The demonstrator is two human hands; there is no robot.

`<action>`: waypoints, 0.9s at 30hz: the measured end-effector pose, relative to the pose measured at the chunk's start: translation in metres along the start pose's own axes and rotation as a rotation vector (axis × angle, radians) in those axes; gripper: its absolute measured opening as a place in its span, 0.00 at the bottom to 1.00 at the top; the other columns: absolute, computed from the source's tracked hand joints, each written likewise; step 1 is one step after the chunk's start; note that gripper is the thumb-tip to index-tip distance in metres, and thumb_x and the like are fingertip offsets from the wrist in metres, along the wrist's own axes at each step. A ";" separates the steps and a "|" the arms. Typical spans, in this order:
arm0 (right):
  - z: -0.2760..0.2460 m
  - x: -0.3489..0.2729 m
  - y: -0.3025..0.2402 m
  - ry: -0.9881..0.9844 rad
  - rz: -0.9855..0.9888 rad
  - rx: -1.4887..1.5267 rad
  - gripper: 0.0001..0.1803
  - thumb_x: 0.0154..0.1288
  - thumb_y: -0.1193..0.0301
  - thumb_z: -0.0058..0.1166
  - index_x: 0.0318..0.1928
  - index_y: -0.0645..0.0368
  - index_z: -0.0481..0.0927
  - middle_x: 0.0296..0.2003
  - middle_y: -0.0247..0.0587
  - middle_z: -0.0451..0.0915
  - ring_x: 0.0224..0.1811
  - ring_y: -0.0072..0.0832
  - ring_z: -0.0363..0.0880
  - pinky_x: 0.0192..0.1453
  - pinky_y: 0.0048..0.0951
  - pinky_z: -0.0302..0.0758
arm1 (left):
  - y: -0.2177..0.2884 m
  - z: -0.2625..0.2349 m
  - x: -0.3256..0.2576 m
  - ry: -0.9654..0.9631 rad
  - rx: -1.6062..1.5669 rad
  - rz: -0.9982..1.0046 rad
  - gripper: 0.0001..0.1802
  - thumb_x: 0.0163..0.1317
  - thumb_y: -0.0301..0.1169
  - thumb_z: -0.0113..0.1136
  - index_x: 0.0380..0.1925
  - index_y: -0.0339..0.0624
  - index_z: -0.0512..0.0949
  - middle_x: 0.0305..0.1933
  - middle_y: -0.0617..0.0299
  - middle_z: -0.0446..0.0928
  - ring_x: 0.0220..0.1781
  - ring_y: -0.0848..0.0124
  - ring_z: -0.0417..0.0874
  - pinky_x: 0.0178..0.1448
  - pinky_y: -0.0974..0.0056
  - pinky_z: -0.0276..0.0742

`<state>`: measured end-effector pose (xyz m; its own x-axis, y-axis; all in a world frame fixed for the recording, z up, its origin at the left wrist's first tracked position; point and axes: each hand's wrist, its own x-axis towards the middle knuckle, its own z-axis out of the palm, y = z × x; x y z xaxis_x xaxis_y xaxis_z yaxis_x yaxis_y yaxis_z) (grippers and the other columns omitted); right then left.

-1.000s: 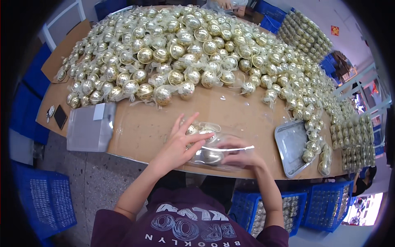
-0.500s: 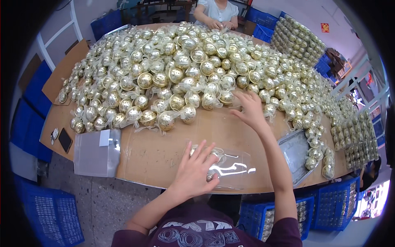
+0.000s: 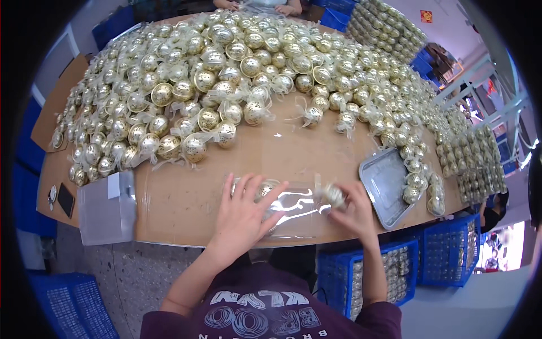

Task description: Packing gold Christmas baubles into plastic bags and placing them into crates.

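Observation:
My left hand [image 3: 240, 217] lies with its fingers spread on a clear plastic bag [image 3: 299, 223] near the table's front edge. Under and beside those fingers a gold ball [image 3: 265, 191] shows through the plastic; how many are inside is partly hidden by the hand. At the bag's right end, my right hand [image 3: 355, 209] has its fingers closed round another gold ball [image 3: 333, 196] with a pale ribbon, slightly blurred. A large heap of similar ribboned gold balls [image 3: 206, 118] covers the far part of the table.
A grey metal tray [image 3: 370, 175] rests right of my right hand. Plastic sheets [image 3: 107, 214], a phone [image 3: 66, 200] and the cardboard-covered table [image 3: 186, 212] are in view. Blue crates [image 3: 449, 248] stand below the edge; another person's hands [image 3: 288, 9] show at the far side.
My right hand has come back from the heap to the bag's right end, bringing a gold ball. My left hand stays on the bag. The whole view has shifted.

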<state>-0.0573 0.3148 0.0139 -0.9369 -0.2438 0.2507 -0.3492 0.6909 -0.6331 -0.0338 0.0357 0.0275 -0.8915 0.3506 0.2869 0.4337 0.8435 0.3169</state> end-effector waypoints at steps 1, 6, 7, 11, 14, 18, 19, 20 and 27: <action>0.006 -0.013 0.003 -0.067 0.060 0.122 0.31 0.42 0.73 0.71 0.52 0.60 0.78 0.46 0.40 0.74 0.49 0.33 0.75 0.49 0.29 0.74 | -0.001 0.001 0.000 -0.003 -0.001 0.018 0.27 0.63 0.49 0.55 0.63 0.65 0.70 0.59 0.53 0.67 0.67 0.56 0.62 0.75 0.43 0.44; 0.058 0.004 -0.027 0.026 -0.057 0.236 0.29 0.48 0.75 0.70 0.54 0.61 0.78 0.50 0.43 0.76 0.54 0.32 0.75 0.54 0.30 0.74 | 0.000 0.002 0.002 0.052 0.029 0.179 0.23 0.63 0.45 0.56 0.59 0.71 0.73 0.57 0.53 0.67 0.64 0.55 0.64 0.72 0.39 0.49; 0.064 0.011 -0.026 0.046 -0.018 0.261 0.27 0.50 0.76 0.68 0.54 0.61 0.78 0.50 0.43 0.77 0.53 0.31 0.75 0.54 0.30 0.75 | -0.002 0.004 0.003 0.044 0.023 0.155 0.22 0.63 0.45 0.55 0.59 0.73 0.74 0.58 0.52 0.67 0.64 0.54 0.64 0.72 0.39 0.48; 0.024 0.029 0.039 -0.223 0.191 0.676 0.22 0.55 0.80 0.61 0.53 0.63 0.77 0.50 0.43 0.77 0.51 0.30 0.77 0.52 0.27 0.75 | -0.003 0.005 -0.002 0.055 0.045 0.126 0.21 0.64 0.45 0.54 0.59 0.74 0.74 0.57 0.51 0.68 0.63 0.54 0.65 0.71 0.39 0.49; -0.003 0.098 0.035 0.042 -0.146 0.072 0.27 0.55 0.80 0.59 0.58 0.61 0.73 0.55 0.44 0.73 0.54 0.33 0.76 0.54 0.29 0.75 | -0.001 0.003 -0.002 0.052 0.050 0.140 0.21 0.65 0.45 0.53 0.58 0.74 0.74 0.56 0.51 0.68 0.62 0.53 0.65 0.71 0.39 0.49; 0.017 0.178 0.057 0.042 -0.386 -0.407 0.31 0.51 0.78 0.62 0.58 0.56 0.71 0.56 0.47 0.69 0.56 0.41 0.71 0.58 0.36 0.71 | 0.002 0.002 -0.001 0.058 0.031 0.144 0.20 0.64 0.45 0.54 0.58 0.75 0.75 0.56 0.51 0.68 0.62 0.54 0.66 0.71 0.40 0.50; 0.020 0.187 0.053 -0.050 -0.353 -0.390 0.32 0.49 0.78 0.64 0.58 0.55 0.72 0.56 0.48 0.68 0.56 0.42 0.69 0.59 0.38 0.70 | 0.001 0.002 0.000 0.069 0.025 0.139 0.20 0.64 0.45 0.54 0.57 0.75 0.75 0.56 0.51 0.68 0.62 0.54 0.66 0.71 0.40 0.50; 0.018 0.188 0.051 -0.050 -0.358 -0.393 0.32 0.49 0.78 0.64 0.58 0.55 0.72 0.56 0.48 0.68 0.56 0.42 0.69 0.59 0.38 0.70 | 0.001 0.002 0.000 0.075 0.025 0.136 0.20 0.64 0.45 0.54 0.57 0.75 0.75 0.56 0.51 0.68 0.62 0.54 0.66 0.71 0.40 0.50; -0.002 0.070 0.009 0.037 -0.166 -0.106 0.35 0.42 0.77 0.70 0.55 0.61 0.72 0.52 0.46 0.73 0.50 0.40 0.75 0.50 0.33 0.75 | -0.002 0.002 -0.001 0.036 0.006 0.117 0.20 0.63 0.44 0.55 0.57 0.75 0.75 0.57 0.50 0.68 0.63 0.52 0.65 0.73 0.41 0.49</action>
<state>-0.1263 0.3058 0.0273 -0.8643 -0.3366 0.3737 -0.4934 0.7112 -0.5007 -0.0342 0.0350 0.0246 -0.8293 0.4325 0.3539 0.5340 0.7999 0.2739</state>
